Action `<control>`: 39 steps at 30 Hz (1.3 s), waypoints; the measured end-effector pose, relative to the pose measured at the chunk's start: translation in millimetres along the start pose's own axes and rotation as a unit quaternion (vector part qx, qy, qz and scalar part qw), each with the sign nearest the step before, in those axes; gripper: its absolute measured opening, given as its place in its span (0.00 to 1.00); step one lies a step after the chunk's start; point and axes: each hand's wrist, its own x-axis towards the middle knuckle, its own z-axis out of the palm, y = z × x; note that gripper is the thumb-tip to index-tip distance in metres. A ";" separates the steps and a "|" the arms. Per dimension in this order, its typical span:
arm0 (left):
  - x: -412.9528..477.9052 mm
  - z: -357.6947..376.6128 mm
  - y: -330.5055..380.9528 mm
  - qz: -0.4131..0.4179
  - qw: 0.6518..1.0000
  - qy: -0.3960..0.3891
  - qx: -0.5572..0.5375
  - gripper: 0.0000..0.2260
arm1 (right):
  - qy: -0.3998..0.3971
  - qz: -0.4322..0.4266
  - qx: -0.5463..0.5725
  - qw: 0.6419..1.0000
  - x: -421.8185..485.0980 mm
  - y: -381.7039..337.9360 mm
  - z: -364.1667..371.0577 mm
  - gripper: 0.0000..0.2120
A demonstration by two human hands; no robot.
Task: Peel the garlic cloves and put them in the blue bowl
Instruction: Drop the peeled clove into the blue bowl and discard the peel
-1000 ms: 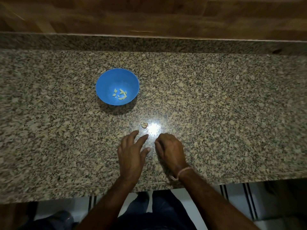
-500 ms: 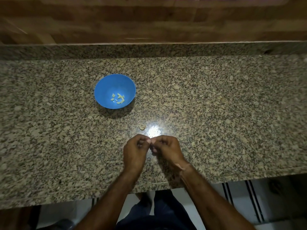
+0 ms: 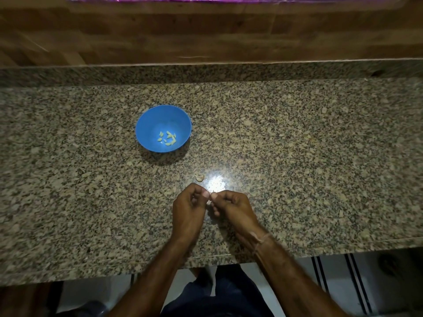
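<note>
The blue bowl (image 3: 146, 124) stands on the granite counter, left of centre, with several peeled garlic cloves (image 3: 167, 138) in its bottom. A loose pale garlic piece (image 3: 199, 178) lies on the counter between the bowl and my hands. My left hand (image 3: 188, 211) and my right hand (image 3: 233, 208) meet fingertip to fingertip just above the counter near its front edge. Together they pinch a small garlic clove (image 3: 210, 197), mostly hidden by my fingers.
The speckled granite counter (image 3: 320, 156) runs the full width, with a bright glare spot (image 3: 216, 183) just beyond my hands. A wooden wall (image 3: 206, 30) rises behind the low granite backsplash. The counter's front edge is close to my forearms.
My left hand went from lying flat and spread on the counter to curled, and both hands came together, pinching the small clove. The view shifted so the bowl looks farther away.
</note>
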 end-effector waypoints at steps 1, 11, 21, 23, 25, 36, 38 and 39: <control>-0.2 -1.1 1.5 0.008 1.000 -0.002 0.007 0.09 | -0.008 0.008 0.000 1.000 -0.7 0.4 1.9 0.12; 5.2 -9.2 7.1 -0.131 0.975 -0.117 -0.135 0.11 | 0.011 -0.241 -0.246 0.939 6.1 5.7 -3.6 0.09; -0.1 -5.1 -6.2 0.069 0.983 -0.131 0.106 0.13 | 0.020 -0.148 -0.279 0.949 9.0 6.4 4.4 0.15; 2.0 -3.2 -7.4 -0.009 0.986 -0.157 0.059 0.14 | 0.060 -0.216 -0.378 0.898 8.9 8.8 3.0 0.14; -3.2 -3.0 -6.2 0.038 0.988 -0.129 0.080 0.14 | 0.034 -0.176 -0.343 0.922 7.0 6.7 4.1 0.15; -0.6 -8.0 1.6 0.048 0.990 -0.128 0.019 0.13 | -0.031 -0.104 -0.186 0.977 -3.4 -1.9 9.2 0.14; 4.9 -7.9 4.1 -0.034 0.987 -0.156 -0.028 0.15 | -0.003 -0.154 -0.235 0.960 -5.1 -3.6 10.5 0.14; 4.6 -8.5 8.5 -0.038 0.986 -0.159 -0.035 0.15 | 0.005 -0.159 -0.242 0.957 -3.8 -3.0 10.4 0.15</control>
